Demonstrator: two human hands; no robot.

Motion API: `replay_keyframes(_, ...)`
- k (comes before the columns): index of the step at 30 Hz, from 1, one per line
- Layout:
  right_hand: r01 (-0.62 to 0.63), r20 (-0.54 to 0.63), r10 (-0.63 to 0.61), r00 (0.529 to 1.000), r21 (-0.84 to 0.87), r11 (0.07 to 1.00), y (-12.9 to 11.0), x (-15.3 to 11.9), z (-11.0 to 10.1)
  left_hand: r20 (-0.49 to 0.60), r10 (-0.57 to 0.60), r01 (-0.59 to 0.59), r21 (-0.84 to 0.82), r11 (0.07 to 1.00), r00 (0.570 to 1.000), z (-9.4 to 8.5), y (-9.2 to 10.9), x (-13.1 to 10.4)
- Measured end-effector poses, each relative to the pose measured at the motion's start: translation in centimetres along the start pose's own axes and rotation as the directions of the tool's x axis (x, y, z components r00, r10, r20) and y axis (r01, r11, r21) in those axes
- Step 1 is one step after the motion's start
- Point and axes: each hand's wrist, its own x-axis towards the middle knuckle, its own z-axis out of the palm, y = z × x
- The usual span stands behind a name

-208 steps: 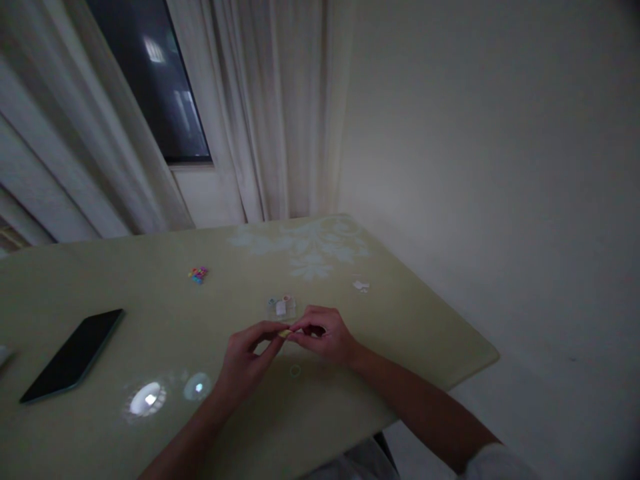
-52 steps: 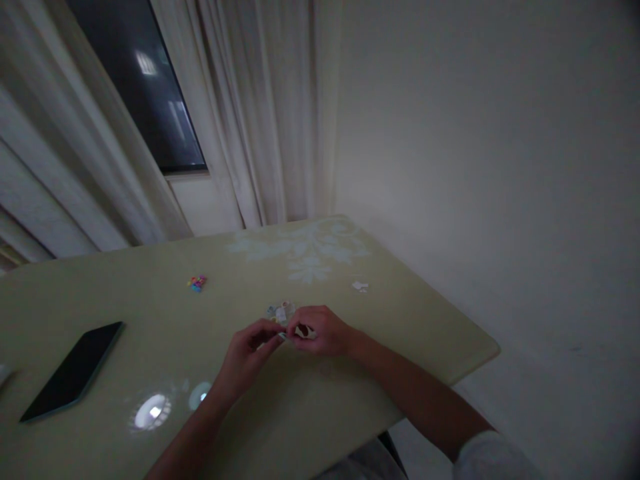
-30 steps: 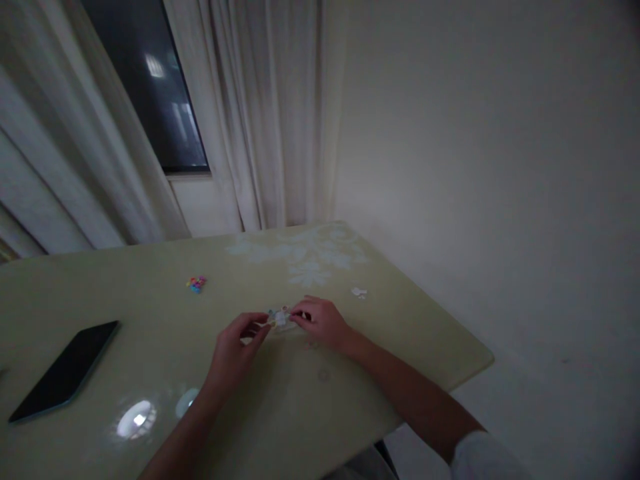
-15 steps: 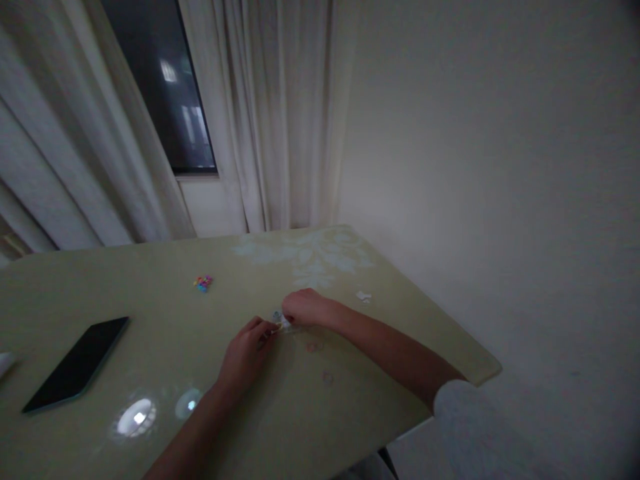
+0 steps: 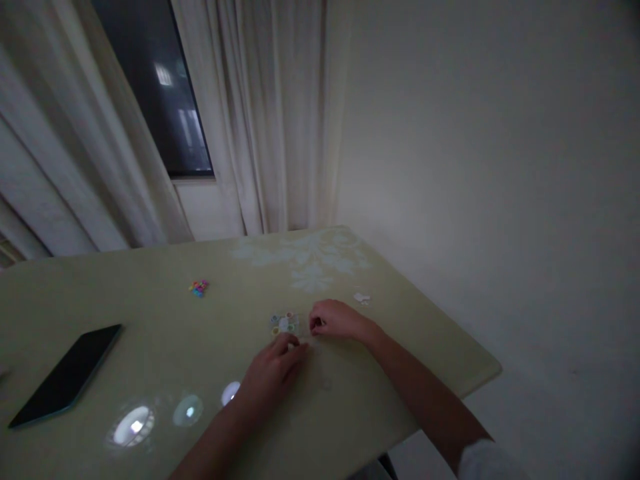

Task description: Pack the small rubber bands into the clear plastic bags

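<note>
A small clear piece with coloured rings (image 5: 285, 324) lies flat on the table, just beyond my left hand (image 5: 275, 367). That hand rests low over the tabletop, its thumb and fingers drawn together and pointing right; whatever is between them is too small to make out. To the right of the clear piece, my right hand (image 5: 337, 319) is curled with its fingertips closed, and its contents are hidden. The two hands are a short distance apart.
Small colourful pieces (image 5: 199, 288) sit in a pile farther back on the table (image 5: 150, 287). White scraps (image 5: 362, 298) lie beyond my right hand. A dark tablet (image 5: 67, 373) is at the left. Curtains and a wall border the table.
My hands have moved apart from the clear piece, uncovering its coloured rings. The left hand has shifted right and nearer to me, the right hand to the right.
</note>
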Motion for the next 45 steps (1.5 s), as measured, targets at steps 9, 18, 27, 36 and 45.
replay_keyframes(9, -0.07, -0.035, 0.073, 0.997, 0.097, 0.993, 0.6, -0.8, 1.2, 0.017, 0.077, -0.078, 0.054, 0.996, 0.997, -0.6, -0.1, -0.2)
replay_keyframes(18, 0.07, -0.112, -0.054, 0.992, 0.145, 0.987, 0.3, 0.2, 2.7, 0.087, 0.161, -0.161, -0.003, 0.987, 0.983, -0.4, 1.6, -0.5)
replay_keyframes(27, 0.038, -0.062, -0.035, 0.997, 0.054, 0.998, -0.2, 0.3, 3.4, 0.134, 0.33, -0.342, 0.078, 0.937, 0.935, 1.8, 2.6, -0.9)
replay_keyframes(36, 0.025, 0.082, -0.071, 0.994, 0.467, 0.884, 1.2, -1.3, 1.2, 0.178, 0.064, -0.045, -0.111, 0.993, 0.982, 1.3, 1.7, -1.0)
replay_keyframes(45, 0.009, 0.233, -0.163, 0.959, 0.55, 0.835, 1.2, -1.2, 1.9, 0.13, -0.258, 0.288, -0.509, 0.811, 0.957, -2.1, 1.3, -0.2)
